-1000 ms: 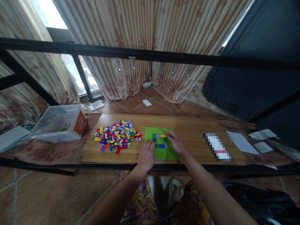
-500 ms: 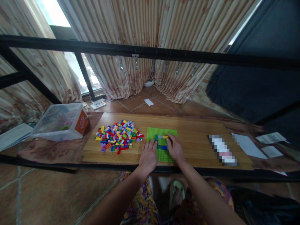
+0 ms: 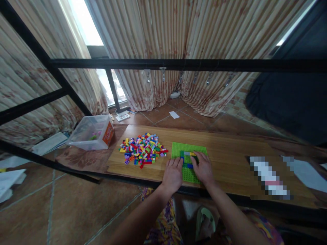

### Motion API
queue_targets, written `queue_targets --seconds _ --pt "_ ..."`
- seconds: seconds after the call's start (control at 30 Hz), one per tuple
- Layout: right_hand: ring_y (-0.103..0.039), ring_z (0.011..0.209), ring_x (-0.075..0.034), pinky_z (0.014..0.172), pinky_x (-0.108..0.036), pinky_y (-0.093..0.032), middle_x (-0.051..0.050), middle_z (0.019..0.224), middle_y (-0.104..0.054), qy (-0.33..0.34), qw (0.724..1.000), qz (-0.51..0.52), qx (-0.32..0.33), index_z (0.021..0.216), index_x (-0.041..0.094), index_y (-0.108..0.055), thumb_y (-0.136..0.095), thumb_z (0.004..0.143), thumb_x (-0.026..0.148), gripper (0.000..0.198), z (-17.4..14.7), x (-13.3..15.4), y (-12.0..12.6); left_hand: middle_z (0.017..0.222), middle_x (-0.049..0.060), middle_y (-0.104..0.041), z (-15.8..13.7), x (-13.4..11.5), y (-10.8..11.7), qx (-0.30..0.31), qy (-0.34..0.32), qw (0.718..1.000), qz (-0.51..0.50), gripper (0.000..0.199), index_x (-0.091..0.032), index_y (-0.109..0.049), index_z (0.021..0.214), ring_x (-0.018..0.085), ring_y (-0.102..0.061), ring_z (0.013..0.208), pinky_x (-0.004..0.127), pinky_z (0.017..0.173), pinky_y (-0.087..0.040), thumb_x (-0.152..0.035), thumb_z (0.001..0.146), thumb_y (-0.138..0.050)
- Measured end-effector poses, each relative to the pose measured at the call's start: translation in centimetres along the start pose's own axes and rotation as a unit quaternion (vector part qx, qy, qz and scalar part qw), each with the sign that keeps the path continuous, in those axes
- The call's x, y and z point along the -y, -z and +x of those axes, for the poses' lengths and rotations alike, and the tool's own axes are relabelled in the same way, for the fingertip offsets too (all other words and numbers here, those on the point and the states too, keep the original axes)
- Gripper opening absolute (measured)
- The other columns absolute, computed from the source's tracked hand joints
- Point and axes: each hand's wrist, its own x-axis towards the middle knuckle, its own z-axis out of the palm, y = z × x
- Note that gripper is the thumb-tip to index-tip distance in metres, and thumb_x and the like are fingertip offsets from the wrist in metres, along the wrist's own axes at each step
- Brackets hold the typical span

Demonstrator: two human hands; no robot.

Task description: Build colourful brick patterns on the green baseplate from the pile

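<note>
A green studded baseplate (image 3: 177, 146) lies on the wooden board, with joined toy bricks (image 3: 187, 153) forming a rectangular outline on it. Grey and yellow bricks make the far side, and a blue brick (image 3: 189, 166) shows on the near side. My left hand (image 3: 173, 174) rests over the plate's left edge, fingers stretched forward, their tips touching the outline's left side. Around the outline's right end curl the thumb and fingers of my right hand (image 3: 203, 167), closed on the bricks there. That hand hides the right side of the outline.
Left of the baseplate spreads a pile of loose coloured bricks (image 3: 143, 149). A clear plastic box (image 3: 88, 136) with an orange label stands beyond it. Toward the right of the wooden board (image 3: 230, 163) lies a pixelated object (image 3: 269, 178). A black metal rail (image 3: 143, 63) crosses behind.
The camera view has turned, shifting the scene to the right in the picture. Both hands stay at the brick outline, with little visible change in their hold.
</note>
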Motion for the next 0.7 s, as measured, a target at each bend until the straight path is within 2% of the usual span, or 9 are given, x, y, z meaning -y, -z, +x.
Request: queue_targets --seconds 0.27,0.4,0.53,0.7 --pt "-0.054 0.107 -0.027 0.093 -0.047 -0.044 -0.016 0.112 -0.064 0.003 1.0 0.007 -0.005 0.114 0.014 -0.061 -0.04 0.092 0.045 0.044 0.0 -0.1 0.0 0.123 0.009 -0.06 -2.5 0.5 1.9 -0.016 0.005 0.999 -0.043 0.036 -0.017 -0.059 0.116 0.025 -0.049 0.114 0.045 0.102 -0.04 -0.012 0.082 -0.047" --pt "-0.054 0.107 -0.028 0.093 -0.047 -0.044 -0.015 0.111 -0.064 -0.001 1.0 0.01 -0.004 0.114 0.015 -0.061 -0.04 0.091 0.046 0.044 -0.1 -0.4 -0.2 0.118 0.007 -0.062 -4.2 1.7 3.1 -0.054 0.015 0.996 -0.07 0.035 -0.019 -0.061 0.111 0.025 -0.052 0.112 0.044 0.1 -0.043 -0.01 0.079 -0.051" --pt "-0.055 0.107 -0.028 0.091 -0.047 -0.044 -0.015 0.111 -0.064 0.003 1.0 0.017 -0.006 0.113 0.016 -0.061 -0.041 0.091 0.046 0.042 -0.2 -0.6 -0.4 0.113 0.007 -0.064 -5.5 3.7 4.8 -0.119 0.049 0.989 -0.076 0.032 -0.018 -0.063 0.108 0.022 -0.055 0.109 0.042 0.097 -0.046 -0.009 0.081 -0.048" --pt "-0.055 0.105 -0.027 0.091 -0.046 -0.045 -0.015 0.11 -0.064 0.012 1.0 0.014 -0.01 0.112 0.015 -0.061 -0.041 0.091 0.045 0.042 -0.2 -0.8 -0.5 0.111 0.008 -0.065 -7.2 7.7 7.8 -0.182 0.144 0.972 -0.036 0.029 -0.019 -0.063 0.106 0.022 -0.057 0.108 0.04 0.097 -0.046 -0.012 0.084 -0.046"
